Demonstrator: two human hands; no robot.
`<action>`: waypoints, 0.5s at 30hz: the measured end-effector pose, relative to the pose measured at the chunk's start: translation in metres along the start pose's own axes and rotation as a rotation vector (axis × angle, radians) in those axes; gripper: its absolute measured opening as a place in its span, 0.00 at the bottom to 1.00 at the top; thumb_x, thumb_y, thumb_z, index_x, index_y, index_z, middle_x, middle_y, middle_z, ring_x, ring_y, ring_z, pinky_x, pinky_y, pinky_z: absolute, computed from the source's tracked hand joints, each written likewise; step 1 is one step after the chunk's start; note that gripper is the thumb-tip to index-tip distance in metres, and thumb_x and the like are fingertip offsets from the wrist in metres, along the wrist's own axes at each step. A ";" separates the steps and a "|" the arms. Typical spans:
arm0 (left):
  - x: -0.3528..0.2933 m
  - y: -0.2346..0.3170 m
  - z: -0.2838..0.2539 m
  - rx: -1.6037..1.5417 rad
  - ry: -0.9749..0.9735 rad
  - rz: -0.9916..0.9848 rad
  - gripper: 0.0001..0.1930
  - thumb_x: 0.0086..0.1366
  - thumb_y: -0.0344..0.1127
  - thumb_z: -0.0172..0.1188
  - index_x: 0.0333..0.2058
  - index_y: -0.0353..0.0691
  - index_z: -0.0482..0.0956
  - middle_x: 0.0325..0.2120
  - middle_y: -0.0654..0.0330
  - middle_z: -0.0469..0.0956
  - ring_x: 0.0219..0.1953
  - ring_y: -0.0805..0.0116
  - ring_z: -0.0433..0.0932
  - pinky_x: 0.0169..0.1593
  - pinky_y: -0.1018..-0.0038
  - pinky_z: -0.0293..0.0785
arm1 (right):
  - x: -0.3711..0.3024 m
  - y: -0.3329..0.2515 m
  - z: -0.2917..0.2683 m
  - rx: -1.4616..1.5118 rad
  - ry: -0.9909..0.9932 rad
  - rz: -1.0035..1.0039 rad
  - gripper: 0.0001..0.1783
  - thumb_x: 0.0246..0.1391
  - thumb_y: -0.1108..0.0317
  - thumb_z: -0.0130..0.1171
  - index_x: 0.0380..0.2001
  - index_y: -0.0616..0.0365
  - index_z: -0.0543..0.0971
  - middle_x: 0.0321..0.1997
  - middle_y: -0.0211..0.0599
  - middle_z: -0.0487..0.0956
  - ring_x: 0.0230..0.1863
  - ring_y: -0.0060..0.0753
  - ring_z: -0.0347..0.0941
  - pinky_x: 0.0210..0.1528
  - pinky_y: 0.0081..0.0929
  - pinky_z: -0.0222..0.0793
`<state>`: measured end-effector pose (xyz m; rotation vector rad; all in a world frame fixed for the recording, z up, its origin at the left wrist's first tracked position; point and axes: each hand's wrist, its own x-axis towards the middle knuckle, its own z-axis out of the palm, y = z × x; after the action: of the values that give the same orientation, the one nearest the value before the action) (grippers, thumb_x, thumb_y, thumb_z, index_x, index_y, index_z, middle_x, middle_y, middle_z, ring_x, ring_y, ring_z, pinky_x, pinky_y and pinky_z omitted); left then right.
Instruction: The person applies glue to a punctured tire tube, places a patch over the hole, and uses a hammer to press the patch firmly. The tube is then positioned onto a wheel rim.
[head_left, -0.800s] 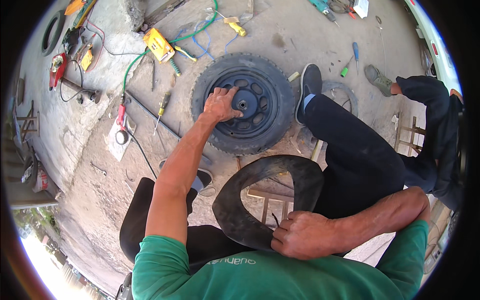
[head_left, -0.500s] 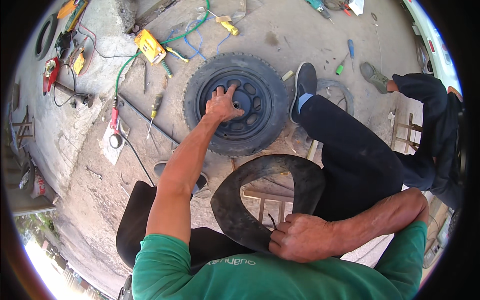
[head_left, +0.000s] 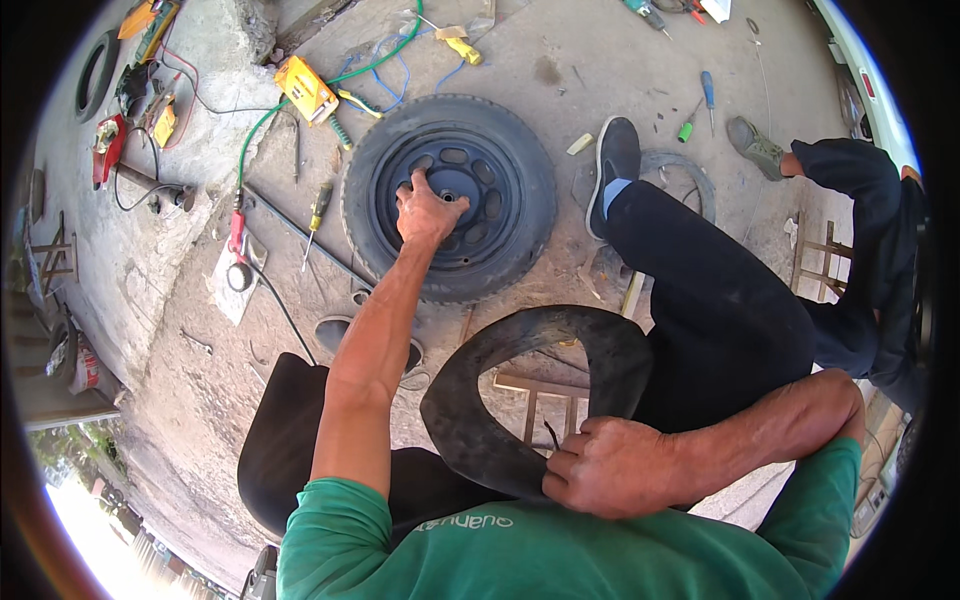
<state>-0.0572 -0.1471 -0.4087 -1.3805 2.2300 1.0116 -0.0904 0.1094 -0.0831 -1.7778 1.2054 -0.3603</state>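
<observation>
A tyre [head_left: 525,240] on a dark steel wheel rim [head_left: 485,245] lies face up on the ground ahead of me. My left hand [head_left: 430,212] reaches onto the rim's centre, with its fingers hooked at one of the holes and the thumb by the hub. Across my lap rests a flat black rubber inner tube [head_left: 470,375] with a thin valve stem [head_left: 551,434] on its inner edge. My right hand [head_left: 610,465] is closed round the tube's near side, close to the stem.
Left of the wheel lie a screwdriver [head_left: 317,215], a black air hose [head_left: 275,310] with a gauge [head_left: 239,277], and a yellow box [head_left: 306,90]. A wooden stool frame [head_left: 540,385] shows through the tube. Another person's leg [head_left: 845,170] is at right, near two screwdrivers [head_left: 707,90].
The wheel has shifted left and slightly away, with my left hand staying on its rim. My right hand keeps its hold on the inner tube.
</observation>
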 end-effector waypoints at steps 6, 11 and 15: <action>0.003 -0.007 0.000 -0.143 -0.015 -0.161 0.55 0.50 0.57 0.76 0.72 0.45 0.57 0.66 0.42 0.61 0.66 0.43 0.68 0.64 0.54 0.72 | 0.003 0.001 -0.001 0.074 -0.077 0.033 0.10 0.45 0.63 0.60 0.25 0.58 0.75 0.25 0.36 0.77 0.31 0.40 0.81 0.31 0.37 0.79; -0.015 -0.010 -0.043 -0.160 -0.089 -0.036 0.44 0.57 0.60 0.71 0.65 0.37 0.70 0.53 0.48 0.77 0.56 0.53 0.78 0.53 0.61 0.78 | 0.010 0.004 -0.010 0.105 -0.005 0.042 0.10 0.49 0.64 0.63 0.27 0.59 0.76 0.26 0.43 0.79 0.32 0.49 0.82 0.33 0.44 0.78; -0.048 -0.029 -0.084 -0.436 -0.292 0.009 0.33 0.65 0.59 0.65 0.56 0.35 0.80 0.44 0.53 0.83 0.51 0.56 0.81 0.50 0.63 0.77 | 0.014 0.005 -0.043 0.282 0.190 0.126 0.13 0.55 0.63 0.63 0.27 0.63 0.77 0.26 0.55 0.79 0.34 0.62 0.80 0.39 0.53 0.74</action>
<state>-0.0022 -0.1844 -0.3332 -1.2772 1.8727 1.6572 -0.1154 0.0746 -0.0678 -1.4435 1.3210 -0.6048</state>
